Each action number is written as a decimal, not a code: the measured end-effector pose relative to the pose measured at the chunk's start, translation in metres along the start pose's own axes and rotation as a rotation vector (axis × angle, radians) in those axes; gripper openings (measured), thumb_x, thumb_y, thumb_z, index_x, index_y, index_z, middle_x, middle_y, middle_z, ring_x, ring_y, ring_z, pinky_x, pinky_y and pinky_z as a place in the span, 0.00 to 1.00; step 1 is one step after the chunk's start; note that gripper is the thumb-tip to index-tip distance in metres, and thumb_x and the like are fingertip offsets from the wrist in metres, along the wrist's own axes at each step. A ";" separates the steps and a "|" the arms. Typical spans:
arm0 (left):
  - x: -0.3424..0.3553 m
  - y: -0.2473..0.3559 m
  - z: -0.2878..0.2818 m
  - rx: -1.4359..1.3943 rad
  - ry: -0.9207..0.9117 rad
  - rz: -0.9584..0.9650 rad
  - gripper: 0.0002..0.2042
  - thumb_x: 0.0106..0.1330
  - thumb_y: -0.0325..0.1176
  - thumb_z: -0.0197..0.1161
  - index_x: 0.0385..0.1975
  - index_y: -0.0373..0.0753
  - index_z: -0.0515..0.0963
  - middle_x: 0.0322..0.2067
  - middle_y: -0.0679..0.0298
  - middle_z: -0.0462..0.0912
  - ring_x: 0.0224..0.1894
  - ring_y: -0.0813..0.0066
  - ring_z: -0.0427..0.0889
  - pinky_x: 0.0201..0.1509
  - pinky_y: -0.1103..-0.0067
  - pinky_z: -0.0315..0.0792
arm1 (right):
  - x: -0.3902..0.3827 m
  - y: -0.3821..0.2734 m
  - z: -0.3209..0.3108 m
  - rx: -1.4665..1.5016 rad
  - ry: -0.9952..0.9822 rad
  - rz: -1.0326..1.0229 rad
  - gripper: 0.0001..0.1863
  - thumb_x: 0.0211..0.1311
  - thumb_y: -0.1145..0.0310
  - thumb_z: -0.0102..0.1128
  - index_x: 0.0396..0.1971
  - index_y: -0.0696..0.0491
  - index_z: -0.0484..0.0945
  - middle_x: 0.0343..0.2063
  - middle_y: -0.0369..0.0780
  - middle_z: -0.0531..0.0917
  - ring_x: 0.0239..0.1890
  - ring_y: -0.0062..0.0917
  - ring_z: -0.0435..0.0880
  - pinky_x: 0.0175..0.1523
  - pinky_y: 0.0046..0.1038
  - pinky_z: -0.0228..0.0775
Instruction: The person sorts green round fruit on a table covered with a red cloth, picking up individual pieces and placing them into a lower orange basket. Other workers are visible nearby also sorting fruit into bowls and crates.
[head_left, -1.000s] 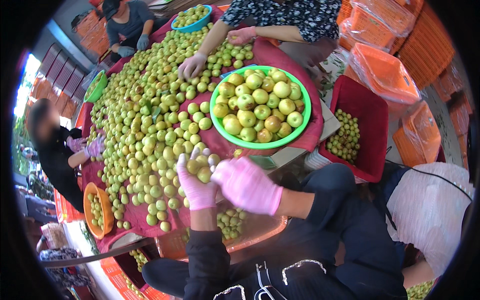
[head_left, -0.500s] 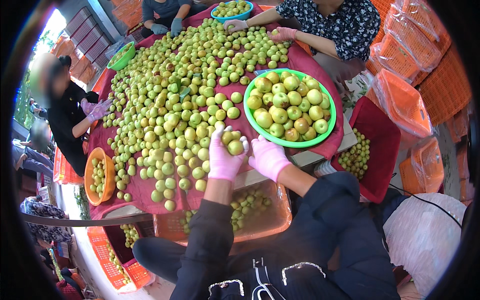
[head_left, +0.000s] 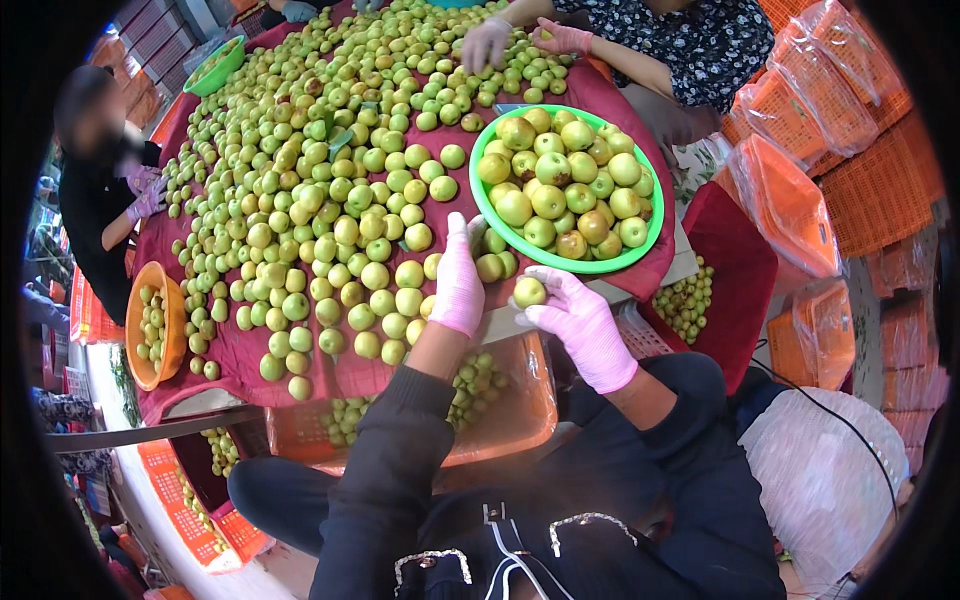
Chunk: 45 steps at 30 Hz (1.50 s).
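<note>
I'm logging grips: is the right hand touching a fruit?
Touching. The head view shows the right hand gripping one fruit, glove against its skin, no gap between them.

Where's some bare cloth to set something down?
Bare red cloth shows front-left, between the loose fruit beside the orange bowl and the front cluster, and narrowly right of the green basin. The middle is crowded with fruit.
</note>
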<state>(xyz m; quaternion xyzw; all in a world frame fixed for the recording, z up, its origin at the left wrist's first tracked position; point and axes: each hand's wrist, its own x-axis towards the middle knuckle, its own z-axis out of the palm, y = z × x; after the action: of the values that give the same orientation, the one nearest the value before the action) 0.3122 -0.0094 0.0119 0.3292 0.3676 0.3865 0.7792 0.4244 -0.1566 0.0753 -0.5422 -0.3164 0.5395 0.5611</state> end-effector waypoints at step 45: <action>-0.020 0.010 -0.005 -0.444 0.024 -0.049 0.44 0.77 0.64 0.45 0.77 0.30 0.49 0.78 0.47 0.49 0.81 0.57 0.45 0.84 0.69 0.38 | 0.024 0.030 0.025 -1.395 0.281 -0.819 0.24 0.61 0.72 0.64 0.59 0.53 0.78 0.54 0.42 0.81 0.48 0.38 0.81 0.52 0.37 0.74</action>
<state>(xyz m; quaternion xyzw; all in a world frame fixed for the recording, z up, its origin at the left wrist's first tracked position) 0.2960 -0.0204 0.0242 0.1361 0.2906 0.4426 0.8373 0.3984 -0.1319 0.0468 -0.6704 -0.6787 -0.1018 0.2819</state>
